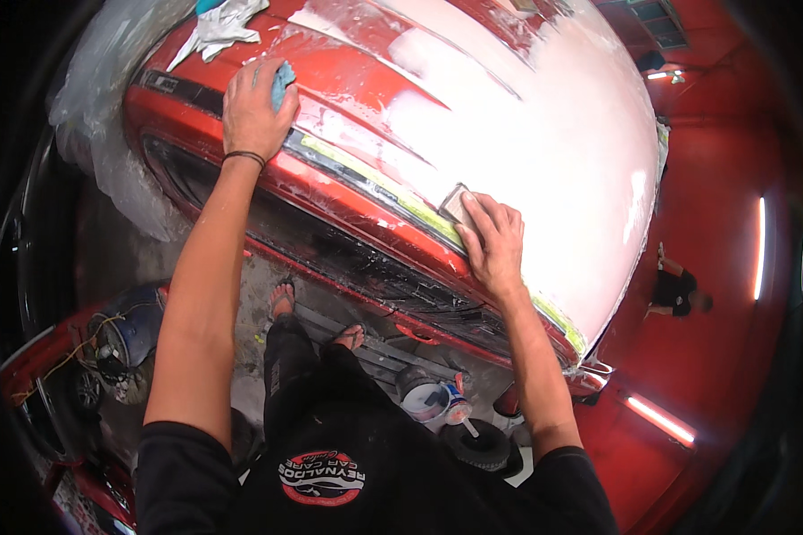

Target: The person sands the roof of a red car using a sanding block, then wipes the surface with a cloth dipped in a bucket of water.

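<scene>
My left hand grips a crumpled blue cloth or sponge against the red car roof near its side rail. My right hand holds a small grey rectangular block on the roof's lower edge, beside yellow-green tape. A pale, whitish coating covers much of the roof's right part, with streaks and smears over the red to its left. A white rag or glove lies on the roof at the upper left. Below the rail runs a dark side window.
Translucent plastic sheeting hangs at left. My feet stand on grey floor beside a metal plank. Buckets and a tire sit below my right arm; a drum is lower left. A glossy red surface at right mirrors lights and a figure.
</scene>
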Available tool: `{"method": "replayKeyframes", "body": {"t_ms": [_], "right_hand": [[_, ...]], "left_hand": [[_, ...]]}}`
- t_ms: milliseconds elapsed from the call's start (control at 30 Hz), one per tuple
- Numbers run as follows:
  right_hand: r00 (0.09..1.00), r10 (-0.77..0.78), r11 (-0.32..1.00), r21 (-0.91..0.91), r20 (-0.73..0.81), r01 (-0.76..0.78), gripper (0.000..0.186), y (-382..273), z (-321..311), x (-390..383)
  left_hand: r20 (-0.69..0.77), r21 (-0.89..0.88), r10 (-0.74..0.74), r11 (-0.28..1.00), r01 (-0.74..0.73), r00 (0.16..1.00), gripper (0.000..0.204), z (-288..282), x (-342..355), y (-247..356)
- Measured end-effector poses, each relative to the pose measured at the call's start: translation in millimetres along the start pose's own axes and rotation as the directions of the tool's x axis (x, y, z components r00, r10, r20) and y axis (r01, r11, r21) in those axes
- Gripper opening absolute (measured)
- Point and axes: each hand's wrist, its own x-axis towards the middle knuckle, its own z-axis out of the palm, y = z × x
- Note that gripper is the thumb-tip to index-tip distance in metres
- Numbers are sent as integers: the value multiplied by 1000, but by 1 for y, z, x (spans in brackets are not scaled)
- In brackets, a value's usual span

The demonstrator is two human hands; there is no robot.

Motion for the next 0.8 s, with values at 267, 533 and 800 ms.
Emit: {"method": "replayKeyframes", "body": {"t_ms": [267, 533, 800], "right_hand": [[929, 246, 958, -75, -275, -276, 48, 63, 13, 83], [991, 61, 990, -120, -118, -75, 48, 42, 11, -15], [616, 621, 610, -194, -484, -768, 50, 119, -2, 49]], "left_hand": [[5, -39, 56, 998, -56, 998, 49, 7, 5, 17], [45, -17, 1, 1000, 0, 999, 50, -6, 4, 3], [55, -49, 22, 999, -19, 998, 52, 4, 3, 13]]}}
